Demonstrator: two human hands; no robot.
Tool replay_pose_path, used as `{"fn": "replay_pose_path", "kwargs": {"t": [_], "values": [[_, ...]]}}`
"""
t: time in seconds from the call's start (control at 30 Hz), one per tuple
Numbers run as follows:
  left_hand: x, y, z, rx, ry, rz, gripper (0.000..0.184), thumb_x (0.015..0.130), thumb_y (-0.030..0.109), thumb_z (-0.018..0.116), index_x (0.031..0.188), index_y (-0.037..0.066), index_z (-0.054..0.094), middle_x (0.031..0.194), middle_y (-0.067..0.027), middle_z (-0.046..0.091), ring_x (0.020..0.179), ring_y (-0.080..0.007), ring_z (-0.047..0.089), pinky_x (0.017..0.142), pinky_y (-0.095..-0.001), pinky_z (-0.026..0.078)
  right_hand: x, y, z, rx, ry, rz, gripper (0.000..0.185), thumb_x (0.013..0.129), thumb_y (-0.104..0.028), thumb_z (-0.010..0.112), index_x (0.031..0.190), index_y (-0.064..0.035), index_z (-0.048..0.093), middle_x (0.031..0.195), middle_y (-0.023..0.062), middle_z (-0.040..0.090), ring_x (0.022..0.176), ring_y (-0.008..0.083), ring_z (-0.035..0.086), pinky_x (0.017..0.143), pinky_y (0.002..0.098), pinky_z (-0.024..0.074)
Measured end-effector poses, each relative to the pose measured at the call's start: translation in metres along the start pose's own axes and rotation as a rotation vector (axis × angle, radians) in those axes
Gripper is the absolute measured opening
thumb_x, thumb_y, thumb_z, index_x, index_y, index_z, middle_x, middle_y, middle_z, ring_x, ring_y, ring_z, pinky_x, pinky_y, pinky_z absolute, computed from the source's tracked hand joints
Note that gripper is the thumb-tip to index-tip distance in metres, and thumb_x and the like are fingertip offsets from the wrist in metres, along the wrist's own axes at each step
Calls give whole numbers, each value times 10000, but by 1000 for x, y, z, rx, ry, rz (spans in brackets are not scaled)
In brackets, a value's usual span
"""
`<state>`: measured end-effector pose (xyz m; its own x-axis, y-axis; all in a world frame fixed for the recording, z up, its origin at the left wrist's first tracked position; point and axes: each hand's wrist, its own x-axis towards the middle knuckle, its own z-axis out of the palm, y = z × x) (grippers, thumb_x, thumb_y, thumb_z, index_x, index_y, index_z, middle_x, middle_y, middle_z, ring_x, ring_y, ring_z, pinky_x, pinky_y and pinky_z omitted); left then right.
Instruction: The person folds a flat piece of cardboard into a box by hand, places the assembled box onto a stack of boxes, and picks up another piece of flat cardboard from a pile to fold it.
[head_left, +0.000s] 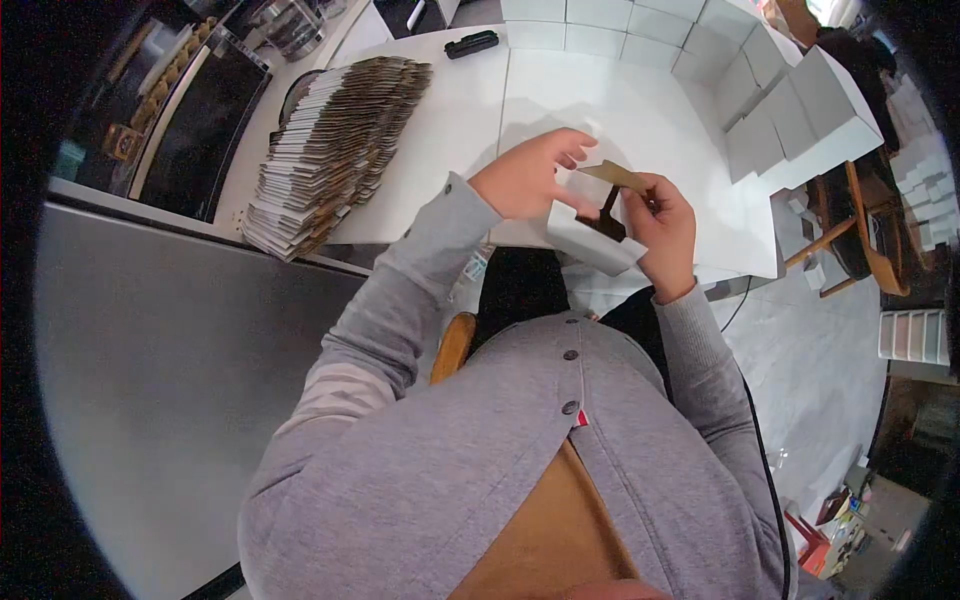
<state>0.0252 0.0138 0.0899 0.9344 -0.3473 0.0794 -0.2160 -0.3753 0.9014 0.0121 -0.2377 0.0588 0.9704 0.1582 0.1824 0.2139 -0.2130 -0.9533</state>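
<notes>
A small cardboard box, white outside and brown inside, is partly folded at the table's near edge with its top side up. Its brown flap stands raised between my hands. My right hand grips the right end of the box, fingers bent round the board by the flap. At the left end, my left hand has its fingers stretched out and apart, and its thumb reaches over the rim into the box. Whether the thumb presses on the inside wall, I cannot tell.
A long stack of flat folded cartons lies on the left of the white table. Several finished white boxes line the back and right. A black tool-like object lies at the back. A wooden chair stands right.
</notes>
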Motion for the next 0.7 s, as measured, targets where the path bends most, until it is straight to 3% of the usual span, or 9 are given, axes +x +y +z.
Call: {"fn": "replay_pose_path", "kwargs": {"t": [0.23, 0.4, 0.57, 0.7], "values": [[2, 7, 16, 266, -37, 92, 1069, 791, -39, 915, 1720, 56, 394, 1400, -197, 686, 1208, -320, 667, 1100, -376, 518, -5, -2, 0, 170, -53, 11, 370, 997, -14, 732, 1367, -13, 720, 1190, 121, 778, 982, 206, 699, 920, 313, 563], [-7, 14, 21, 181, -31, 35, 1079, 798, -46, 884, 1736, 55, 358, 1396, -206, 682, 1212, -327, 666, 1097, -388, 519, -10, -8, -6, -118, -13, -289, 527, 1001, -24, 753, 1511, -32, 622, 1307, 151, 734, 1138, 241, 689, 1018, 328, 557], [-16, -6, 28, 19, 99, 66, 938, 862, 15, 844, 1691, 35, 406, 1417, -220, 681, 1250, -321, 679, 1068, -390, 538, -6, -4, -23, 1, -101, -164, 603, 1014, -11, 742, 1586, -39, 556, 1383, 163, 693, 1215, 271, 659, 1088, 375, 534], [-24, -30, 36, -475, 255, 13, 772, 950, 16, 773, 1651, 50, 451, 1406, -189, 671, 1217, -281, 662, 1099, -403, 524, -6, 4, -22, 161, -47, -80, 475, 1022, -46, 763, 1477, -31, 628, 1227, 132, 722, 1044, 250, 699, 981, 386, 599]]}}
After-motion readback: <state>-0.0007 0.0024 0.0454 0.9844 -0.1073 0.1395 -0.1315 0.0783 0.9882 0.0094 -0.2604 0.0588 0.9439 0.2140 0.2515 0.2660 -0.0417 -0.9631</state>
